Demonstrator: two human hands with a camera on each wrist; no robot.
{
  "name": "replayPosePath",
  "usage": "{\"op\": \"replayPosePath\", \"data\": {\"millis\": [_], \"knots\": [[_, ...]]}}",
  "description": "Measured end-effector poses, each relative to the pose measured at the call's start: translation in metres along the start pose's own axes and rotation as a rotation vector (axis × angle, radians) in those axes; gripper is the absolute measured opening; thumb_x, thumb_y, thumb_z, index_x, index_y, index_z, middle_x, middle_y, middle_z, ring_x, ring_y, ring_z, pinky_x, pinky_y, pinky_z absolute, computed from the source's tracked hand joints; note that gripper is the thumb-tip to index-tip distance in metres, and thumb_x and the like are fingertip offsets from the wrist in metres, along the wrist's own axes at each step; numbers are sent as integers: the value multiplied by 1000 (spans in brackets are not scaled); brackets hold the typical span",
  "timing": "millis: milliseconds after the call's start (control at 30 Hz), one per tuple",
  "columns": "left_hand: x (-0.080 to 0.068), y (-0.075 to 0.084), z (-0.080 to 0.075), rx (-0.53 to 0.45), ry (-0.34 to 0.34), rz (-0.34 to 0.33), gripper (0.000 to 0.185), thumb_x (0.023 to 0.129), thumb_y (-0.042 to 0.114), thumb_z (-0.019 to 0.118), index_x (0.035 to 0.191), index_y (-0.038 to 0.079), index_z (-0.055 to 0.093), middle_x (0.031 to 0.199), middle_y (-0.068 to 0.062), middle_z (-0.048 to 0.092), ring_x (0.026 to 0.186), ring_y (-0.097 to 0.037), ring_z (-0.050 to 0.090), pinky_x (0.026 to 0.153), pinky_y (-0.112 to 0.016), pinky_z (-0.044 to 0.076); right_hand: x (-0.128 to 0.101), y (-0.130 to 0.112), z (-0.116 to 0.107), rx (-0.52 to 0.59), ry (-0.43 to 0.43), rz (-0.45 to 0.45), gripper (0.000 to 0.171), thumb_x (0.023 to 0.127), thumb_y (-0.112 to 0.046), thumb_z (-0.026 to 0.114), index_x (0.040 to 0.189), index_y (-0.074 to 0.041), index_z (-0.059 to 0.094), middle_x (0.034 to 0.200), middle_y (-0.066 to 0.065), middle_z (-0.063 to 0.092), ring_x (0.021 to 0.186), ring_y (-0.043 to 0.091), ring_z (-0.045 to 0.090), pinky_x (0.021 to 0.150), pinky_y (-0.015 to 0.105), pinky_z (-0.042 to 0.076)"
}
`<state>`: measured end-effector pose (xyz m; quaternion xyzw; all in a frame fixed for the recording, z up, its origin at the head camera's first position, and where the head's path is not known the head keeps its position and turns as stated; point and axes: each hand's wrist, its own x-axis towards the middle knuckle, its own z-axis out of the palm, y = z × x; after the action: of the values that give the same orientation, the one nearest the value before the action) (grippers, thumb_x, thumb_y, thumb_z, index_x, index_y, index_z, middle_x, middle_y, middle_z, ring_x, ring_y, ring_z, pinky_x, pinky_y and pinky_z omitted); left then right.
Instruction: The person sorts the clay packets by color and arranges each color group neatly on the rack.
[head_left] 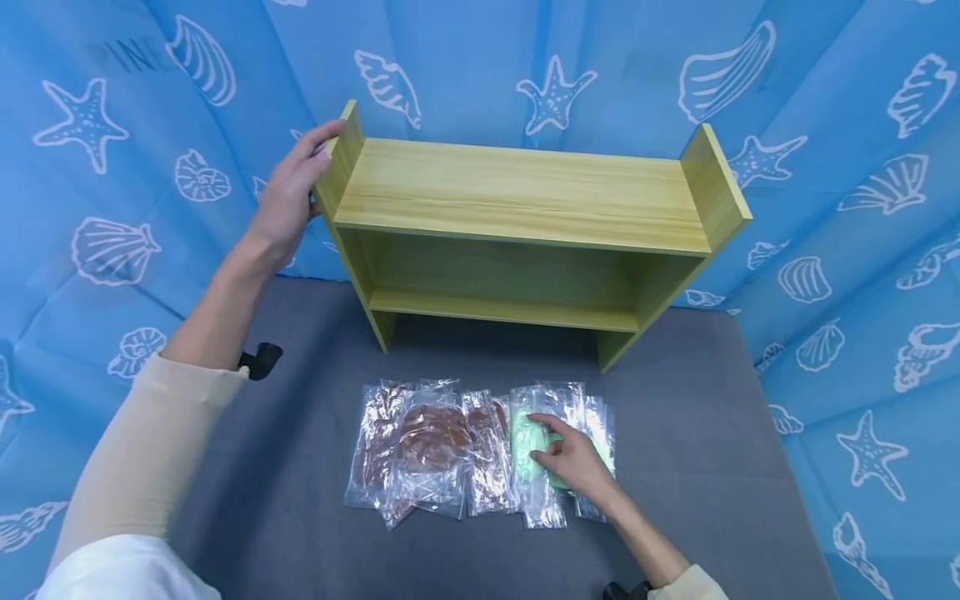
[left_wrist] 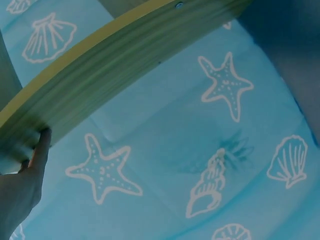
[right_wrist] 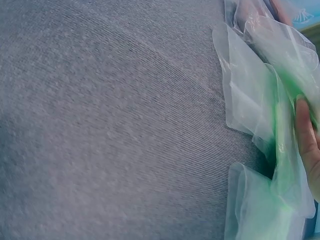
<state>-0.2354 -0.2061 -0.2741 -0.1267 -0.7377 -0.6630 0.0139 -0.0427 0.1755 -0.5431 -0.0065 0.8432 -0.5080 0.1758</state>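
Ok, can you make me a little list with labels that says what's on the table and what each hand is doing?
Surface: grey cloth table
Backdrop: blue sheet with white shells and starfish
Shelf: wooden shelf unit, upright at the back of the table, nothing on its boards
Bags: row of clear plastic bags in front of the shelf; brown contents bags on the left, green contents bag on the right
Left hand: fingers on the shelf's left side panel, holding its edge
Right hand: resting on the green contents bag, fingers curled on the plastic
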Motion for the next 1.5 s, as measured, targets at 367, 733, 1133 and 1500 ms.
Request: {"op": "replayPosePath", "data": {"millis": [367, 733, 1133, 1500], "knots": [[-2, -3, 5, -74, 1, 44, 46, 105, 29, 31, 151, 21, 38, 138, -12, 40, 107, -24, 47, 84, -35, 40, 0, -15, -17, 93, -3, -75, 59, 87, -7, 75, 142, -20, 55, 111, 20, 57, 52, 6, 45, 44, 22, 37], [-3, -5, 10, -85, 21, 51, 46, 105, 30, 30, 150, 23, 38, 140, -12, 40, 111, -24, 46, 90, -38, 35, -1, -41, -41, 173, -42, -168, 57, 92, -7, 71, 145, -14, 50, 76, 5, 41, 51, 6, 31, 51, 24, 35], [-5, -7, 10, -68, 23, 56, 48, 105, 29, 27, 151, 22, 38, 145, -12, 35, 115, -25, 42, 94, -39, 32, -11, -72, -55, 171, -17, -253, 56, 90, -8, 74, 140, -14, 50, 59, -4, 26, 47, 7, 24, 52, 25, 34], [-4, -8, 10, -55, 6, 53, 49, 105, 30, 25, 153, 26, 35, 148, -12, 32, 117, -25, 40, 94, -38, 31, -27, -112, -70, 156, -16, -389, 57, 89, -1, 73, 140, -9, 49, 59, 3, 25, 45, 10, 23, 48, 32, 31]]}}
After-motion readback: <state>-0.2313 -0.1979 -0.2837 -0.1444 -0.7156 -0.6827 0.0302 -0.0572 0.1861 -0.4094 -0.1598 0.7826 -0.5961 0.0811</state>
